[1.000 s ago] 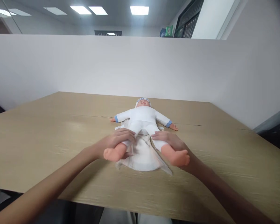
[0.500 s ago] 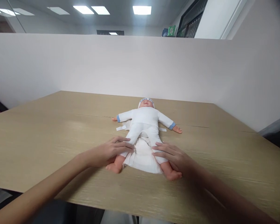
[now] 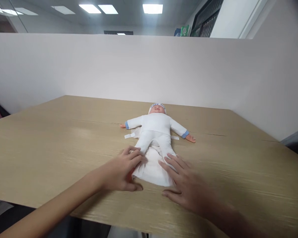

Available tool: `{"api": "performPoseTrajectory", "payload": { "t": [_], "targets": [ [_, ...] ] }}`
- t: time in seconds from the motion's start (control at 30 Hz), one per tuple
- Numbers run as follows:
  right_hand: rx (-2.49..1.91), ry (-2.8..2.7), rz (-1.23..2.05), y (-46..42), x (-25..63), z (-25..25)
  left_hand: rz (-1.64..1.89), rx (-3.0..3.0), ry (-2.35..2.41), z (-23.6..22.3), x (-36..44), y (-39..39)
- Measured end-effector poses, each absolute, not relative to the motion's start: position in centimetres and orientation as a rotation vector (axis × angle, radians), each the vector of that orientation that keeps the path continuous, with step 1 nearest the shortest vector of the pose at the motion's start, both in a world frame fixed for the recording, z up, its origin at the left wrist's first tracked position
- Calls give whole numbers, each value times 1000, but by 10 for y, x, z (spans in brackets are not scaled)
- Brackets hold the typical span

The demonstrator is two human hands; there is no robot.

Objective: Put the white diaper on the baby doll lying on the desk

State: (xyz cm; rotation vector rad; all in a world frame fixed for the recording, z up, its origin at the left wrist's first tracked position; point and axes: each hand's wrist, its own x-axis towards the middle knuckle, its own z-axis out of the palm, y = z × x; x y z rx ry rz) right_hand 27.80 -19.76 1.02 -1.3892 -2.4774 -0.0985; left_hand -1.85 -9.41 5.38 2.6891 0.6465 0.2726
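Note:
A baby doll (image 3: 156,129) in a white suit and cap lies on its back on the wooden table (image 3: 52,142), head away from me. A white diaper (image 3: 152,168) is spread under its hips and between its legs. My left hand (image 3: 121,172) covers the doll's left-side foot, fingers extended and thumb on the table beside the diaper's near edge. My right hand (image 3: 186,183) lies over the other foot with its fingers spread flat, fingertips touching the doll's leg.
A white partition wall (image 3: 149,69) stands behind the table and along its right side. The table's near edge (image 3: 139,224) runs just under my forearms. Ceiling lights show above the partition.
The doll's legs, lifted one second ago, now lie flat on the diaper. Both my hands slid toward me, from its thighs to its feet.

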Motion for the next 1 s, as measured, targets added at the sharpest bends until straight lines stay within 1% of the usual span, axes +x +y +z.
{"api": "performPoseTrajectory", "payload": {
  "t": [0.1,0.17,0.37,0.47,0.53,0.6,0.7,0.77,1.0],
  "targets": [
    [-1411,-2455,-201,-196,271,2,324,2722,713,48,-13,-95],
    [-1427,-2410,-201,-189,271,2,378,2713,756,48,-10,-91],
    [-1461,-2100,193,-152,284,28,695,2453,790,66,5,-61],
    [-1413,-2003,224,-119,294,50,843,2367,788,74,20,-32],
    [-1379,-1980,249,-93,301,60,876,2272,828,75,33,-8],
    [-1406,-1898,385,-65,308,63,865,2096,889,72,45,16],
    [-1441,-1627,774,-27,315,54,829,1760,954,61,61,46],
    [-1418,-1500,967,-7,319,45,806,1627,967,52,67,60],
    [-1292,-1393,1268,16,332,35,775,1451,947,31,61,79]
  ]
}}
